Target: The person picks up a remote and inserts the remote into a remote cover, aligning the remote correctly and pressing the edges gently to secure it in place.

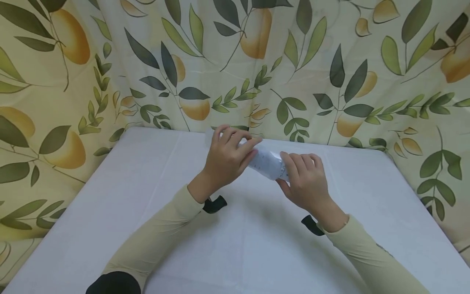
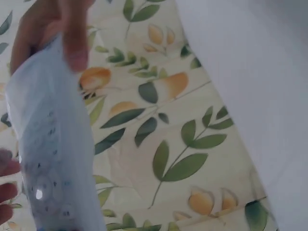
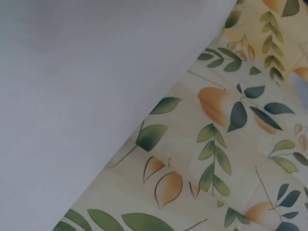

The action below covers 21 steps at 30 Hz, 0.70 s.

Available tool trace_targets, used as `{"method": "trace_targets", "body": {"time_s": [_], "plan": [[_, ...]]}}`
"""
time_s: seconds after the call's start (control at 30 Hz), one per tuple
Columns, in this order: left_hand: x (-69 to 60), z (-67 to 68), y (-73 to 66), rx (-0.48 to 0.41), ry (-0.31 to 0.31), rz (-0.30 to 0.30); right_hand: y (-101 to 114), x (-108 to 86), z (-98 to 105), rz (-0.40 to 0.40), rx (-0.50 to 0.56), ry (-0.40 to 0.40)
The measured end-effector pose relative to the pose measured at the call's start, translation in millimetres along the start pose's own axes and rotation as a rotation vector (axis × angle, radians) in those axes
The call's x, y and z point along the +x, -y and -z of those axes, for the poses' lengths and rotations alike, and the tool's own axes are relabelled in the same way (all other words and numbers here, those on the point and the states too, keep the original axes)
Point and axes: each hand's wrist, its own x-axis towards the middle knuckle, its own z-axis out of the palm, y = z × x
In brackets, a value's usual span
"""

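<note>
A pale, translucent plastic packet or bottle [image 1: 267, 163] with small dark print is held above the white table, tilted down to the right; its exact kind is unclear. My left hand [image 1: 229, 155] grips its upper left end, fingers over the top and thumb on the near side. At the lower right end, my right hand [image 1: 306, 177] holds it between thumb and fingers. The left wrist view shows the plastic packet or bottle [image 2: 57, 139] up close, shiny and slightly creased, with blurred fingers at its top and left edge. Neither hand is discernible in the right wrist view.
A white cloth covers the table [image 1: 176, 245]. Behind and beside it hangs a curtain [image 1: 293, 81] printed with leaves and orange fruit. Black wrist mounts [image 1: 214, 204] sit under both wrists. A black rounded object [image 1: 114, 282] shows on the left sleeve at the bottom edge.
</note>
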Motion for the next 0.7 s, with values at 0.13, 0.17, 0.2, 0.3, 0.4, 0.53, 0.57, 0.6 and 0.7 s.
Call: {"method": "trace_targets", "body": {"time_s": [0.13, 0.17, 0.2, 0.3, 0.4, 0.53, 0.57, 0.6, 0.7], "plan": [[6.9, 2.2, 5.0, -0.084, 0.101, -0.049, 1, -0.3, 1, 0.028, 0.008, -0.009], [6.9, 1.5, 5.6, -0.109, 0.115, -0.048, 1, -0.5, 1, 0.034, 0.014, -0.015], [6.8, 0.9, 5.9, -0.139, 0.128, -0.041, 1, -0.8, 0, 0.040, 0.021, -0.021], [5.5, -0.8, 5.9, -0.234, 0.161, -0.007, 1, -2.1, -2, 0.072, 0.053, -0.030], [3.7, -2.7, 4.7, -0.324, 0.183, 0.024, 1, -3.7, -3, 0.107, 0.107, -0.017], [0.0, -4.4, 0.4, -0.413, 0.194, 0.035, 0, -7.0, -4, 0.152, 0.200, 0.021], [-0.5, -4.7, -0.9, -0.431, 0.192, 0.036, 0, -7.5, -4, 0.160, 0.218, 0.027], [-0.5, -4.7, -2.2, -0.441, 0.191, 0.034, 0, -7.9, -4, 0.168, 0.233, 0.030], [0.1, -4.5, -6.1, -0.460, 0.188, 0.032, -1, -8.6, -5, 0.185, 0.253, 0.033]]}}
